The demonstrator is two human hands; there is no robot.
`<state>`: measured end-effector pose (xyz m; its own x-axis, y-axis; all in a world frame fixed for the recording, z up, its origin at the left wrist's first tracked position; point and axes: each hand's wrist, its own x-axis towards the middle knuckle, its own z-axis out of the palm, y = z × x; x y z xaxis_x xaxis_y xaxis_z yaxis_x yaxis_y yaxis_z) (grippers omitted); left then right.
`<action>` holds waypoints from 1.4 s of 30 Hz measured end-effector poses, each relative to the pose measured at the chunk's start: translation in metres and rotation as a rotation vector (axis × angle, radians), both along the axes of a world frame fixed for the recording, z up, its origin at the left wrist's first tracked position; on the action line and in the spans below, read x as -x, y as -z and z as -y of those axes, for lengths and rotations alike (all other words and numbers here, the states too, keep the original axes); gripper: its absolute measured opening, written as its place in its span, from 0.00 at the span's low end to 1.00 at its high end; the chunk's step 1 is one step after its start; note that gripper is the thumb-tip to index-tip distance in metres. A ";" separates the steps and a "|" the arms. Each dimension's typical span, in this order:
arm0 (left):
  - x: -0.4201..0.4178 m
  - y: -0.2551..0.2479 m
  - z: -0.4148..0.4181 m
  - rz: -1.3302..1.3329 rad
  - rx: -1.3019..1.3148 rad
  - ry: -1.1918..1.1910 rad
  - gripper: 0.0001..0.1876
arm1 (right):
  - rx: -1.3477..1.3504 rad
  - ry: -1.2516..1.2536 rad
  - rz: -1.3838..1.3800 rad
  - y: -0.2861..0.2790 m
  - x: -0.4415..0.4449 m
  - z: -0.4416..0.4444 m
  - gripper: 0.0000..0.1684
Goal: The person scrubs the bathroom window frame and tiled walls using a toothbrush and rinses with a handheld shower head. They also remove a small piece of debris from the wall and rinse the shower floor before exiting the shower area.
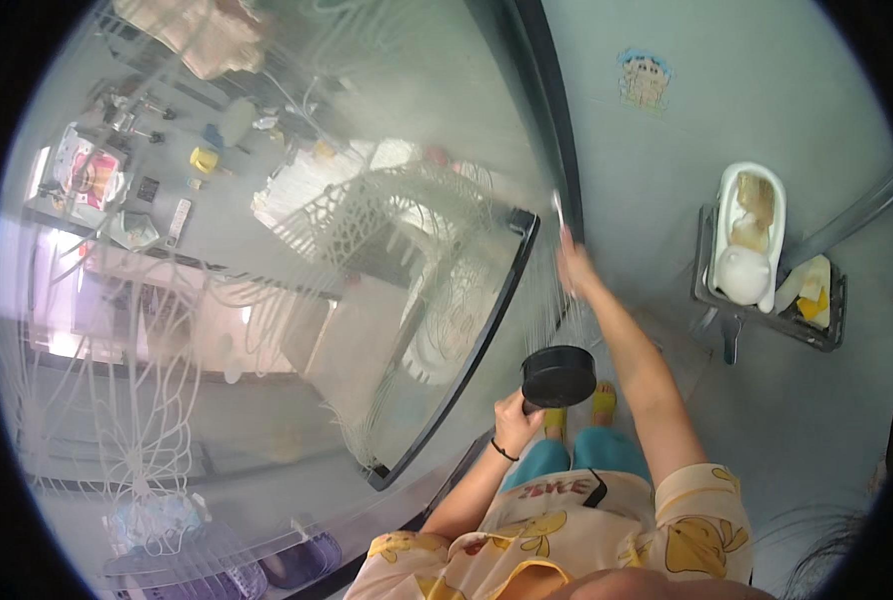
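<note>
My left hand (pixel 518 420), with a black band on its wrist, grips the handle of a black shower head (pixel 559 375) in front of my legs. Thin streaks of water run between the shower head and the glass panel. My right hand (pixel 575 266) is raised higher, at the edge of the glass, holding a slim white-handled brush (pixel 559 206), its tip near the dark vertical frame. The patterned glass panel (pixel 446 300) fills the left half of the view, with a long black handle (pixel 484 337) on it.
On the right wall a dark rack (pixel 705 255) holds a white oblong container (pixel 784 217) and a basket (pixel 836 315) with a yellow item. A metal pipe (pixel 851 217) runs beside them. A cartoon sticker (pixel 644 82) is higher up. Behind the glass, blurred household things show.
</note>
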<state>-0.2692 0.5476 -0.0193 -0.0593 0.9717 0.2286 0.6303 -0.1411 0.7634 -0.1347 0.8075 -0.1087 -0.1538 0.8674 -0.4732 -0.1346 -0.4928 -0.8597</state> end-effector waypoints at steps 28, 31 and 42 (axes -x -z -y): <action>0.007 0.020 0.027 -0.024 -0.075 0.150 0.12 | -0.524 -0.578 0.999 -0.220 -0.028 0.085 0.40; 0.003 0.029 0.037 0.006 -0.040 0.092 0.11 | -0.633 -0.604 1.006 -0.218 -0.027 0.080 0.40; -0.001 0.037 0.043 0.002 -0.019 -0.002 0.14 | -0.652 -0.524 1.342 -0.199 -0.037 0.054 0.35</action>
<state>-0.2679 0.5047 -0.0562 -0.0612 0.9671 0.2470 0.6290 -0.1548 0.7618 -0.0982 0.7530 0.0898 -0.2830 0.9551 -0.0880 0.9266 0.2486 -0.2823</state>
